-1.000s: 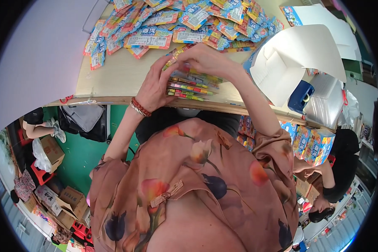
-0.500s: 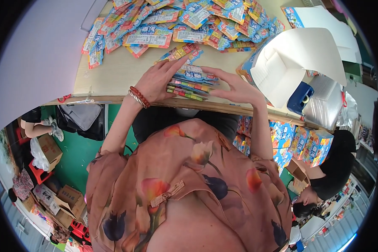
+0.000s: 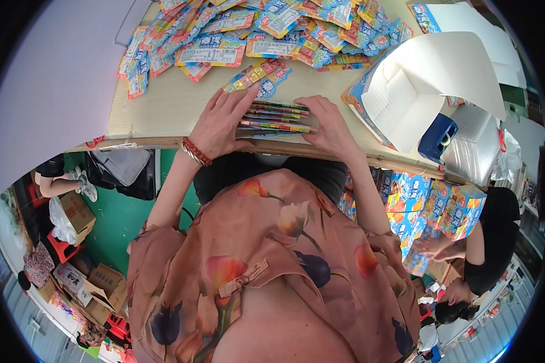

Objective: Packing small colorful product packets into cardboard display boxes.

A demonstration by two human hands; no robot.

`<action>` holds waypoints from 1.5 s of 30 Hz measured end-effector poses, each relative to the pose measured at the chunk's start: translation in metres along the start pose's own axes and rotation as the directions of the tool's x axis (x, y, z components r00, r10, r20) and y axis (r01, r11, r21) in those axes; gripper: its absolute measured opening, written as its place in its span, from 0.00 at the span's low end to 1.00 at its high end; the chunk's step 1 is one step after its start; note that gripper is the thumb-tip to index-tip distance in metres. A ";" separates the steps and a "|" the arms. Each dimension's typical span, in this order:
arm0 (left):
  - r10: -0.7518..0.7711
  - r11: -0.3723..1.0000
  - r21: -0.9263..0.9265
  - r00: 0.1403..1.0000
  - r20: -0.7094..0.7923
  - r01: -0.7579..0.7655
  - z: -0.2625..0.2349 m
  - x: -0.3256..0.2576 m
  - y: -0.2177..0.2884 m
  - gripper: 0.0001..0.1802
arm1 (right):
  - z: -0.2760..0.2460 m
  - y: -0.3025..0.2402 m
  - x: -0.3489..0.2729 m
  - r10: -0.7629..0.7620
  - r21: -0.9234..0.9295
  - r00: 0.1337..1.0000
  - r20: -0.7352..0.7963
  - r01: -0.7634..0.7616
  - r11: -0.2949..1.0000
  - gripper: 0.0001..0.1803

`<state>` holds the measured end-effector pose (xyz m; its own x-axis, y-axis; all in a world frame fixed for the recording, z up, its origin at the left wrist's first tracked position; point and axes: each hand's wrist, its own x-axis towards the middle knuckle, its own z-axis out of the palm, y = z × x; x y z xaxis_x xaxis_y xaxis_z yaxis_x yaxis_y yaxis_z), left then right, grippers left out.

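packets (image 3: 272, 115) multicoloured; bracelet (image 3: 195, 152) red; blouse (image 3: 272, 254) salmon, floral; floor (image 3: 118, 218) green

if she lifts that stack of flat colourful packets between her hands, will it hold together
Probably not well: the stack of thin, glossy colourful packets already sits fanned with staggered edges, so it likely slides apart. Left hand and right hand flank it, suggesting squeezing is needed.

The person wears a loose rust-orange blouse (image 3: 272, 266) printed with red, cream and dark blue tulips, bare forearms, and red beaded and thin metal bracelets (image 3: 195, 152) on the left wrist.
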<state>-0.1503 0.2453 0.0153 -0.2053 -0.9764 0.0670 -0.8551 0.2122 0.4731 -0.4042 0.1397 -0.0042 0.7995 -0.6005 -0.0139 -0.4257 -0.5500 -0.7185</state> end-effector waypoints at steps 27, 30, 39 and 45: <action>0.011 0.906 -0.423 1.000 0.018 -0.002 0.008 -0.003 -0.030 0.54 | -0.065 -0.049 0.001 0.123 0.169 0.671 -0.731 0.004 0.986 0.07; -0.069 0.859 -0.502 0.994 0.084 0.102 0.009 -0.007 -0.023 0.53 | -0.080 -0.066 0.041 -0.242 -0.239 0.821 -0.517 0.133 0.962 0.07; -0.107 0.802 -0.595 0.971 -0.215 -0.044 0.033 -0.012 -0.023 0.69 | -0.022 -0.063 0.123 -0.091 0.009 0.962 0.257 0.092 0.996 0.20; -0.141 0.737 -0.673 0.958 -0.249 -0.067 0.044 -0.016 -0.033 0.67 | -0.032 -0.031 0.096 0.126 0.201 0.918 0.376 -0.214 0.956 0.20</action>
<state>-0.1402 0.2552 -0.0401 0.0420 -0.9755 0.2162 -0.2958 0.1945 0.9353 -0.3284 0.0805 0.0389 0.8395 -0.4022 -0.3654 -0.4930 -0.2807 -0.8235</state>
